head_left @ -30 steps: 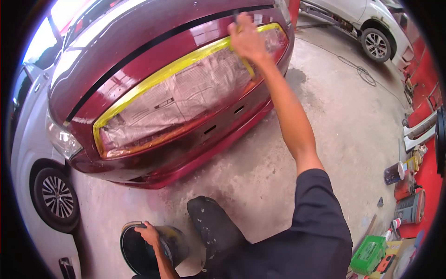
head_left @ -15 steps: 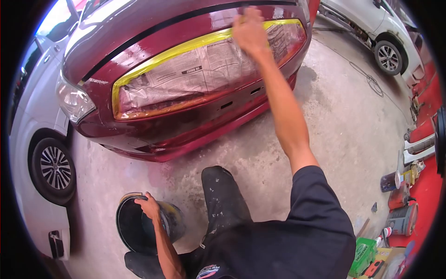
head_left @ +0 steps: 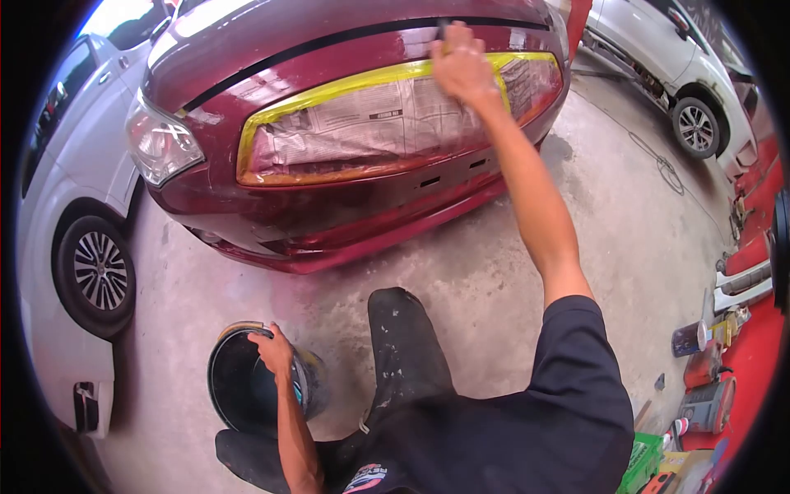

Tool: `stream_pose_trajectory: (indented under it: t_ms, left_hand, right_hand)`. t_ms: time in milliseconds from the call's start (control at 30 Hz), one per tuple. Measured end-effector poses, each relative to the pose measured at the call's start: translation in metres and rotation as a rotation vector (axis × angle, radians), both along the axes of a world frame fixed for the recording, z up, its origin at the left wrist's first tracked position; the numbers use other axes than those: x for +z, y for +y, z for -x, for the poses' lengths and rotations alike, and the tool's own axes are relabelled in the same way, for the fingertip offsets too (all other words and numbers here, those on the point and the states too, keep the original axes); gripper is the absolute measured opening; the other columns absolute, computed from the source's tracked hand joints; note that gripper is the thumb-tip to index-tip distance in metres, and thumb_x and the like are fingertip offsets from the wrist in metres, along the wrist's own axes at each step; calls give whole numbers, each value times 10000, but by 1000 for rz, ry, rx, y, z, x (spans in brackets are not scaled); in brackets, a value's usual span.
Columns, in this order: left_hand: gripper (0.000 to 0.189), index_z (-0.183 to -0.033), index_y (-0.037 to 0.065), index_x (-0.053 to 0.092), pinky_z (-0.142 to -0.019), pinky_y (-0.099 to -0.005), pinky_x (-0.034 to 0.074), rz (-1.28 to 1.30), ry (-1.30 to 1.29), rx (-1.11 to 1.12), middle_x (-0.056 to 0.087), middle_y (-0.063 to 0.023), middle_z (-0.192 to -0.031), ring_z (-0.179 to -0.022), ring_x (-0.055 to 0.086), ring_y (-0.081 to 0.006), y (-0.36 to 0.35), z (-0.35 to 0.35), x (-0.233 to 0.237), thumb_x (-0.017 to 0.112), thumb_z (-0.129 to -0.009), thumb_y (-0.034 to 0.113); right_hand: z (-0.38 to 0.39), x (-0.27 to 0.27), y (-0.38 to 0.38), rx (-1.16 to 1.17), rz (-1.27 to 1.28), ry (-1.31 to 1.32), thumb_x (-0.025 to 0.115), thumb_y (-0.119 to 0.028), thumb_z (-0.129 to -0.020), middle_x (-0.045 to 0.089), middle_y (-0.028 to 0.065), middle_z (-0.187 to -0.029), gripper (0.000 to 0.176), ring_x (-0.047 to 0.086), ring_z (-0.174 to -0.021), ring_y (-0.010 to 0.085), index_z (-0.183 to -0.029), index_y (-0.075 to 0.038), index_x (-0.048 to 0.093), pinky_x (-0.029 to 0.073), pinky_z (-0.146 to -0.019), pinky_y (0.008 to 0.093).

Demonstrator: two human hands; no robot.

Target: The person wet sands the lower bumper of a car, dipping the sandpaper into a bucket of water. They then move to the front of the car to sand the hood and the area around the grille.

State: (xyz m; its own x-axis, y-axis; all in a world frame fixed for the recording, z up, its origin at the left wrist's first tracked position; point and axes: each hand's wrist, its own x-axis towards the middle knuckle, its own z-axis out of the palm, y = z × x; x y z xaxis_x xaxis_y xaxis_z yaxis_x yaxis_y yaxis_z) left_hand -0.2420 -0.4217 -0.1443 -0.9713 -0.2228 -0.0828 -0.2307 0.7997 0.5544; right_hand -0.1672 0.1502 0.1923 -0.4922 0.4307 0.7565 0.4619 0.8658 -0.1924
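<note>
My left hand [head_left: 275,350] is closed on the rim of a dark bucket [head_left: 309,380], which tilts so that its mouth faces left. Some bluish liquid or a wet bottom seems to show inside it. My right hand [head_left: 463,70] is at the maroon car bumper [head_left: 218,216], just above the masked opening. A small dark piece shows at its fingertips, too blurred to name. Below it, newspaper and plastic masking [head_left: 354,132] cover the opening, edged with yellow tape [head_left: 321,97]. A black gap [head_left: 329,51] runs between bumper and hood.
A headlight [head_left: 167,146] sits at the bumper's left corner. Silvery vehicles stand on both sides, a wheel [head_left: 95,276] on the left and another wheel [head_left: 695,127] on the right. Cans, a grey pail [head_left: 706,405] and a green box [head_left: 642,463] lie at the lower right.
The view has shifted, so the car appears further right and the bumper slightly higher. My right hand stays near the bumper's upper edge, while my left hand keeps hold of the bucket.
</note>
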Motion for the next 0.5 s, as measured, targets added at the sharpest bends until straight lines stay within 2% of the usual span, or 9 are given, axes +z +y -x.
stream_pose_trajectory:
  t_ms: [100,133,233,267,367,400,500]
  left_hand:
    - [638,-1423,38,374,-1058,-588,486,-32,-37,2,665,-357,-1323,-1242,636,-541,4,-6,3,584,-1038,500]
    - [636,-1426,39,377,-1057,-590,486,-41,-28,11,668,-353,-1322,-1242,638,-537,5,-6,0,586,-1035,496]
    - [585,-1362,39,379,-1002,-611,497,-60,32,-10,692,-358,-1233,-1181,656,-551,6,-7,2,595,-1027,468]
    - [585,-1363,40,382,-1002,-611,497,-32,-3,0,689,-353,-1247,-1193,654,-542,6,-8,5,595,-1026,468]
    - [583,-1366,40,385,-1005,-609,496,-47,26,8,692,-344,-1252,-1193,657,-537,6,-7,0,590,-1027,468]
    - [592,-1377,40,385,-1006,-609,495,-62,29,13,692,-338,-1257,-1193,657,-537,7,-9,0,588,-1025,472]
    - [598,-1384,42,387,-1009,-605,495,-33,-5,38,693,-337,-1257,-1198,656,-532,9,-6,2,583,-1027,480]
  right_hand:
    - [23,-1,47,-167,129,100,325,-451,-1103,374,346,-1648,748,385,-1539,455,-1541,153,384,286,-1283,528]
    - [29,2,21,-167,123,22,287,-455,-1112,328,337,-1681,761,340,-1574,433,-1569,150,353,260,-1296,524]
    - [46,-27,-36,-20,-183,-37,281,-446,-1118,316,334,-1689,756,314,-1587,436,-1579,150,336,239,-1305,532]
    - [32,-16,-27,15,-97,-44,262,-454,-1123,306,323,-1699,764,292,-1599,429,-1590,147,323,217,-1311,534]
    - [7,7,41,-168,202,10,245,-478,-1123,295,317,-1706,782,272,-1610,419,-1590,143,333,204,-1318,522]
    - [16,6,49,-213,215,-6,220,-489,-1125,272,322,-1712,794,246,-1621,414,-1597,142,323,191,-1326,503]
    - [37,-14,-35,-43,-13,-68,222,-488,-1126,253,334,-1714,795,243,-1621,421,-1606,142,299,202,-1325,489]
